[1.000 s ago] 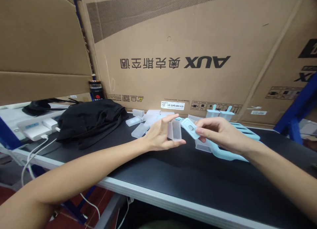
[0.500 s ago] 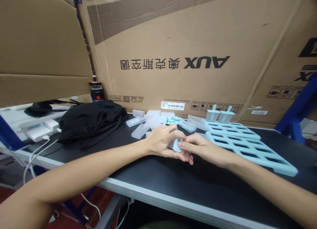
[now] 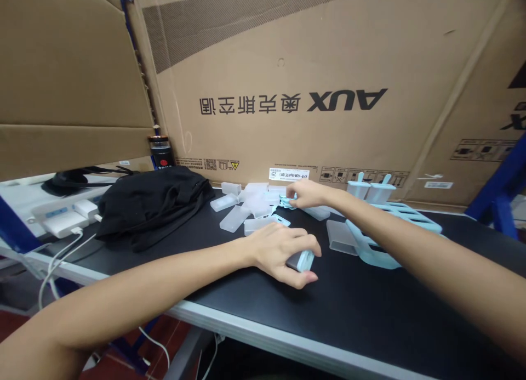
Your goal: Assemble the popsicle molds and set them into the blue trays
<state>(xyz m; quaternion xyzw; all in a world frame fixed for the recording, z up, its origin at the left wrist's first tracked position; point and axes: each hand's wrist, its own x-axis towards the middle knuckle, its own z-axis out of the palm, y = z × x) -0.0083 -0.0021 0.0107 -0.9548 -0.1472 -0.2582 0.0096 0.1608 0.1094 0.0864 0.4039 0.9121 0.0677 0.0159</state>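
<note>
My left hand [image 3: 285, 254] is closed around a translucent popsicle mould [image 3: 302, 260] with a light-blue insert at its open end, held low over the black table top. Further back, my right hand [image 3: 308, 194] has its fingers pinched down on a pile of light-blue popsicle sticks [image 3: 287, 203]. How many of them it grips is hidden. Several loose translucent moulds [image 3: 235, 218] lie to the left of the pile. Light-blue tray frames [image 3: 380, 257] with rectangular slots lie under and beyond my right forearm, and a clear mould [image 3: 342, 237] rests beside them.
Two moulds with blue sticks [image 3: 380, 192] stand upright at the back right. A large cardboard box [image 3: 246, 56] walls off the back. To the left are a black cloth bag [image 3: 154, 207], a dark jar [image 3: 161, 152] and a white power adapter [image 3: 63, 221] with cables.
My hands have parted. The right has moved back to the blue sticks, while the left has come slightly nearer, still holding the mould with the light-blue insert.
</note>
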